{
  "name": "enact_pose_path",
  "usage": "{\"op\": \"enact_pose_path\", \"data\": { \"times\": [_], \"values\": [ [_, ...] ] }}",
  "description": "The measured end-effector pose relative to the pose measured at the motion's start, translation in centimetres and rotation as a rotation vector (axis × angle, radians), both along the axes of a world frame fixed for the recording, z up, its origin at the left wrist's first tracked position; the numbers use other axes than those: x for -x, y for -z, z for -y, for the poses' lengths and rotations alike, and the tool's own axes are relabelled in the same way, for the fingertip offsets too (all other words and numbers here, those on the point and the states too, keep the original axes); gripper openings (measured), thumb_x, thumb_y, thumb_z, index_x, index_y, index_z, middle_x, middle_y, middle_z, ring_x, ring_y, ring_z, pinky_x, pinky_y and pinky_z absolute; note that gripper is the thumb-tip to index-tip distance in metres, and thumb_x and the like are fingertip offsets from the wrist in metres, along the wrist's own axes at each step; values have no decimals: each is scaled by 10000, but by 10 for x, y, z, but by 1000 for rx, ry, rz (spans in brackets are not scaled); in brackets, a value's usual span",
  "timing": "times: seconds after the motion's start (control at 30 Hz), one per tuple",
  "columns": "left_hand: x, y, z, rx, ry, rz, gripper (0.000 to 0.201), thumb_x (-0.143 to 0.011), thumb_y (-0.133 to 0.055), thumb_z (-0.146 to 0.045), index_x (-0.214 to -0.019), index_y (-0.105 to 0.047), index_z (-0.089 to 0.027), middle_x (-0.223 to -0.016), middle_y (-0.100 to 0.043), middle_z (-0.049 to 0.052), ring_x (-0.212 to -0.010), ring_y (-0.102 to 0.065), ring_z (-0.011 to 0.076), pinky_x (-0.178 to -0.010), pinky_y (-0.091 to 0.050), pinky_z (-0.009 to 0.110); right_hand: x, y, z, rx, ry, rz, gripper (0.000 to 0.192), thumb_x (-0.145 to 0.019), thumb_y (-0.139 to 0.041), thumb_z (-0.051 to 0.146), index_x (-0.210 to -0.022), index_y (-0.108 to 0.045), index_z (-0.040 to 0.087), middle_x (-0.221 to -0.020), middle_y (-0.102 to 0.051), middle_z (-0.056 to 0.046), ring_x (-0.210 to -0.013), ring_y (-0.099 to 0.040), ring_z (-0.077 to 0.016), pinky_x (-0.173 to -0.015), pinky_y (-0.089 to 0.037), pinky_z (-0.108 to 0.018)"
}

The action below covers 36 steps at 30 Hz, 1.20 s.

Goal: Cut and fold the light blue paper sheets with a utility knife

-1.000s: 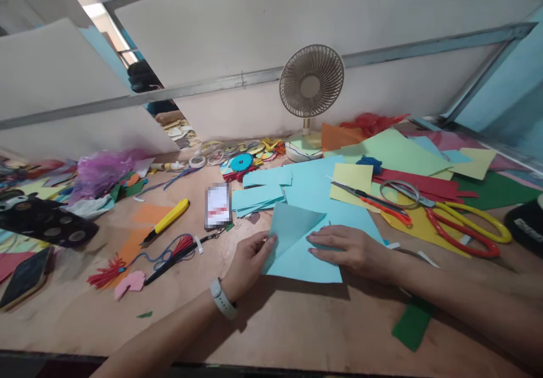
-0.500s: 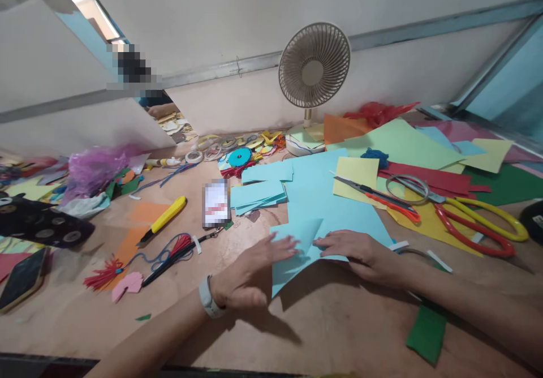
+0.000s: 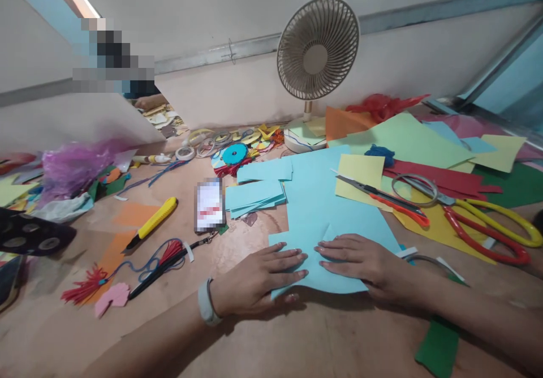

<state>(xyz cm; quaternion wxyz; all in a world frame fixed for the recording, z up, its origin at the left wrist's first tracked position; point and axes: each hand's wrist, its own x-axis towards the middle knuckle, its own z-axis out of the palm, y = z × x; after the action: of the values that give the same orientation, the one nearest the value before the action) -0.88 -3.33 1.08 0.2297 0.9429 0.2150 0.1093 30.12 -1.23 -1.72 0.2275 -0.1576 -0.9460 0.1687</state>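
A piece of light blue paper (image 3: 326,280) lies under my two hands, its near edge curling up a little from the table. My left hand (image 3: 265,273), with a pale band at the wrist, rests on its left side, fingers stretched flat and thumb by the near edge. On the right side my right hand (image 3: 360,259) presses with its fingers extended. A small crease or flap stands up just beyond the fingertips. Behind it lies a larger light blue sheet (image 3: 316,188). Cut light blue strips (image 3: 257,197) are stacked to the left of that sheet.
Right of the sheet lie an orange cutter (image 3: 382,197) and large scissors (image 3: 487,225) with red and yellow handles. A yellow cutter (image 3: 150,225) and a badge (image 3: 209,203) on a lanyard are at left. A fan (image 3: 316,55) stands behind. Another person's hand (image 3: 146,102) shows through a gap.
My left hand has come down flat onto the paper from a raised, blurred position. The raised fold of the paper is now pressed flatter. My right hand's fingers have spread out on it.
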Motion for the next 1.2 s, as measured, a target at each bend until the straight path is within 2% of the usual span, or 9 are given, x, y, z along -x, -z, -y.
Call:
{"op": "enact_pose_path", "data": {
  "times": [0.17, 0.23, 0.37, 0.43, 0.5, 0.57, 0.67, 0.83, 1.2],
  "values": [
    [-3, -3, 10, 183, -278, 183, 256, -1027, -467, -283, -1158, -677, -218, -1252, -685, 70, -1170, -645, 215, -1135, -404, 425, 9, -9, 2, 238, 271, -120, 170, -953, -565, 244, -1049, -705, 254, -1112, -735, -61, -1080, -646, -211, -911, -520, -383],
    [-6, 0, 15, 237, -477, 198, 228, -1005, -520, -328, -1138, -661, -207, -1089, -724, 63, -983, -700, 212, -1004, -517, 421, 14, -13, 1, 295, 397, -100, 160, -951, -585, 334, -885, -693, 237, -993, -718, -58, -967, -637, -214, -804, -531, -364],
    [-8, 9, 19, 210, -721, 343, 727, -952, -617, -367, -1538, -211, -220, -1294, -607, 134, -1109, -645, 242, -896, -573, 392, 20, -15, -6, 291, 536, -55, 345, -940, -581, 437, -677, -567, 215, -820, -615, -47, -788, -563, -203, -686, -491, -358],
    [-9, 11, 19, 27, -673, 319, 762, -968, -583, -300, -1571, -119, -250, -1501, -410, 165, -1375, -444, 286, -1053, -475, 460, 21, -13, -8, 288, 558, -45, 366, -932, -590, 444, -658, -517, 213, -803, -586, -42, -769, -540, -200, -672, -476, -353],
    [-11, 10, 19, -195, -538, 163, 621, -979, -511, -218, -1547, -261, -235, -1593, -269, 149, -1490, -231, 317, -1174, -290, 545, 21, -11, -9, 279, 555, -39, 364, -928, -599, 430, -655, -492, 213, -792, -573, -39, -764, -527, -199, -663, -463, -346],
    [-15, 8, 22, -321, -371, 0, 519, -984, -445, -178, -1498, -378, -176, -1584, -315, 140, -1492, -232, 304, -1216, -137, 568, 22, -10, -9, 259, 545, -35, 358, -928, -602, 405, -654, -477, 212, -776, -559, -34, -756, -517, -196, -657, -450, -341],
    [-25, 6, 29, -335, -235, -159, 505, -1016, -443, -315, -1484, -407, -132, -1519, -435, 154, -1429, -372, 291, -1220, -159, 526, 23, -9, -7, 215, 542, -21, 342, -931, -607, 362, -663, -463, 207, -777, -549, -30, -760, -508, -190, -664, -435, -337],
    [-31, 13, 34, -342, -204, -220, 770, -977, -382, -659, -1534, -341, -128, -1565, -340, 205, -1454, -310, 375, -1169, -277, 512, 23, -7, -4, 92, 564, -19, 295, -903, -649, 339, -699, -487, 202, -838, -568, -43, -807, -508, -204, -709, -421, -357],
    [-27, 17, 32, -275, -211, -223, 812, -979, -303, -695, -1560, -279, -130, -1617, -226, 183, -1497, -190, 369, -1208, -179, 501, 23, -3, -4, 27, 594, -31, 236, -944, -574, 327, -747, -519, 210, -831, -587, -45, -802, -524, -213, -722, -402, -376]
  ]
}}
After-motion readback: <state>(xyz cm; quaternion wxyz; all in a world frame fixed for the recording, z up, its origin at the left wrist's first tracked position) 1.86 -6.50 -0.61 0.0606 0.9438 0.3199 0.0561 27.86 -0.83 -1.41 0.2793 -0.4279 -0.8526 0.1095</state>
